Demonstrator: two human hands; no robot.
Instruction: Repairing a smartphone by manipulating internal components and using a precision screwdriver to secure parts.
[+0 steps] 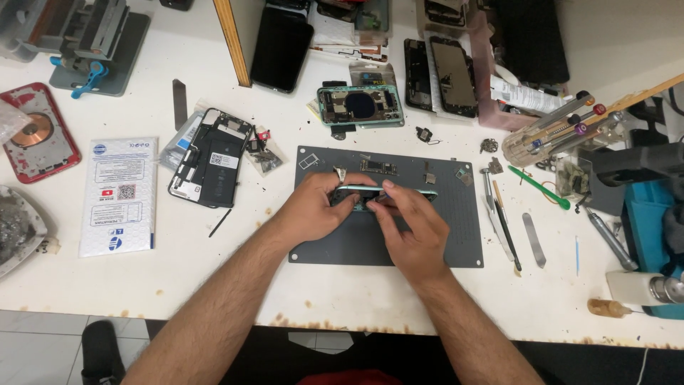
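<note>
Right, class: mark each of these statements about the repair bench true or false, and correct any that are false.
1. Both hands hold the thin mint-green phone frame over the dark grey rectangular work mat. True: left hand and right hand each have a grip on it.
2. The red phone back with a copper coil lies at the right edge of the bench. False: it lies at the far left.
3. A second mint-green phone housing lies beyond the mat. True.
4. The green plastic pry tool lies on the mat. False: it lies on the white table, right of the mat.
</note>
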